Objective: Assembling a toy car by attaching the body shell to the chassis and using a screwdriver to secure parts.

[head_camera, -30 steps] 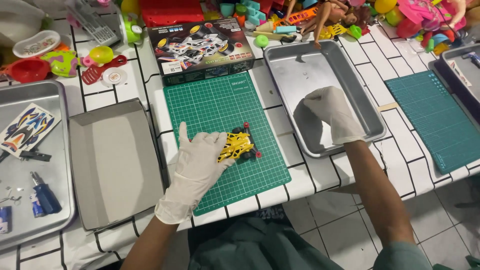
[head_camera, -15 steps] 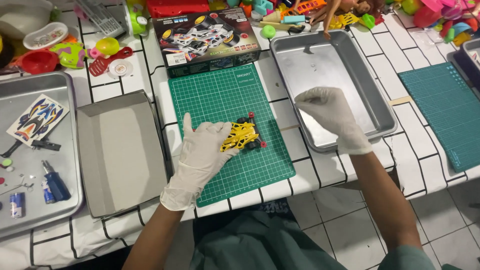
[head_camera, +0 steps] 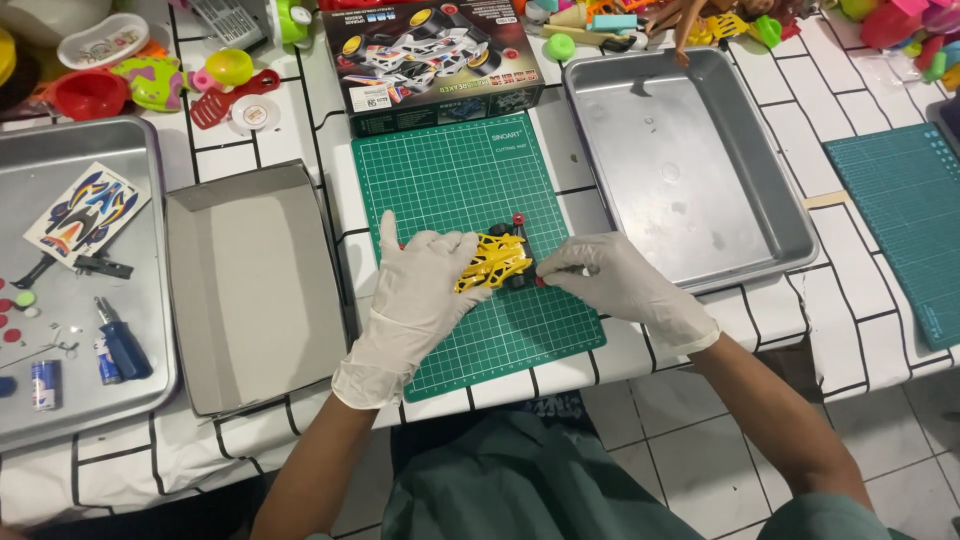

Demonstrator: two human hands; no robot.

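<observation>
A small yellow and black toy race car (head_camera: 495,262) sits on a green cutting mat (head_camera: 470,175). My left hand (head_camera: 415,295), in a white glove, rests flat on the mat and holds the car's left side. My right hand (head_camera: 620,285), also gloved, pinches the car's right end near a red wheel hub with its fingertips. Both hands are on the car at once.
An empty steel tray (head_camera: 700,160) lies right of the mat, an open grey cardboard lid (head_camera: 250,290) left of it. The kit's box (head_camera: 430,60) stands behind the mat. A far-left tray (head_camera: 70,290) holds a sticker sheet, screwdriver and small parts. Toys crowd the back edge.
My right hand has left the steel tray and come down onto the car's right end. My left hand has stayed on the car.
</observation>
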